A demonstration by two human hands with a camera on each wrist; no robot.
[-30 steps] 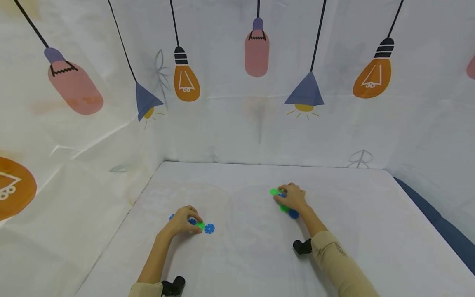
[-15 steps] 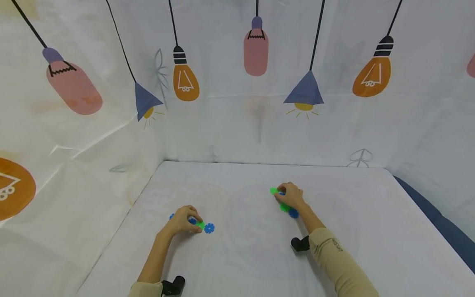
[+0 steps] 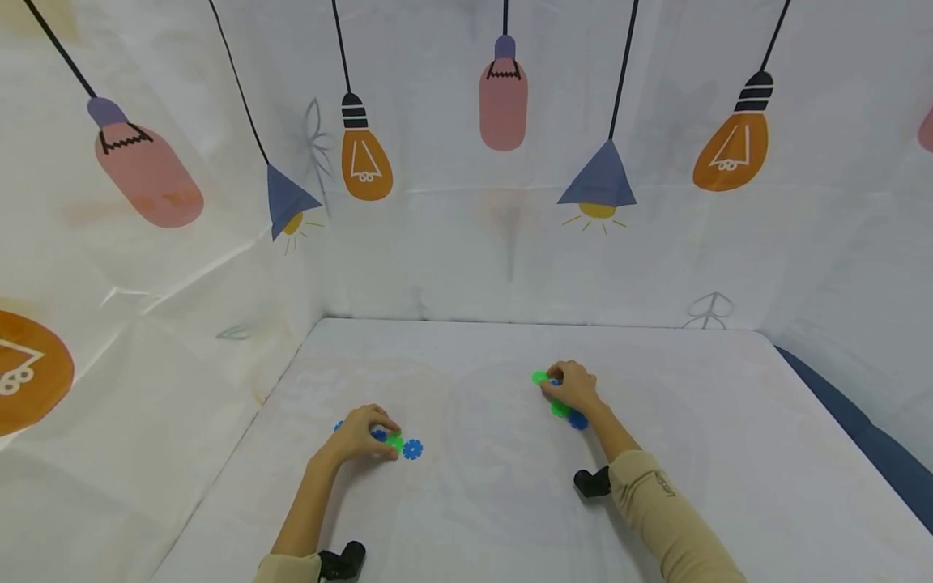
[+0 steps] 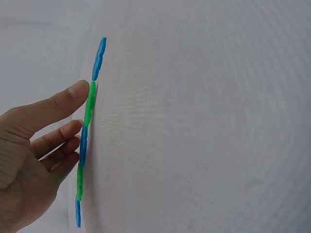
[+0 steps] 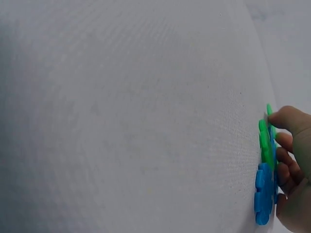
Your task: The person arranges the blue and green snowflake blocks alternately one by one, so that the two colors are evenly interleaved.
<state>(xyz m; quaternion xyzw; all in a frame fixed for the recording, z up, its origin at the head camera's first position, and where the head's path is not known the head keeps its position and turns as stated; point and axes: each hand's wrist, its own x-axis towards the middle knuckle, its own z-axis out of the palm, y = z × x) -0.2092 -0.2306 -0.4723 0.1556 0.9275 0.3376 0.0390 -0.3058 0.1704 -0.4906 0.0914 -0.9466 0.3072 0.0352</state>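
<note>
A row of blue and green notched plastic linking discs [image 4: 83,145] lies flat on the white table at the left. My left hand [image 3: 355,433] holds it with curved thumb and fingers around a green disc [image 3: 396,442]. Just beyond the thumb is the row's blue end disc [image 3: 412,449]. Farther back on the right, my right hand [image 3: 574,389] grips a second group of discs between thumb and fingers. Its green disc [image 3: 539,377] shows past the fingertips. Beneath the palm side are another green disc [image 3: 560,410] and a blue disc [image 3: 578,420]. My fingers hide the rest of this group.
The white table [image 3: 481,502] meets a pale wall sheet [image 3: 452,259] printed with lamps and bulbs at the back and left. Black camera mounts [image 3: 594,483] sit at both cuffs. Something dark blue [image 3: 860,429] runs along the table's right edge.
Both hands stay almost still on their discs. The right hand and forearm have shifted very slightly left since the first frame.
</note>
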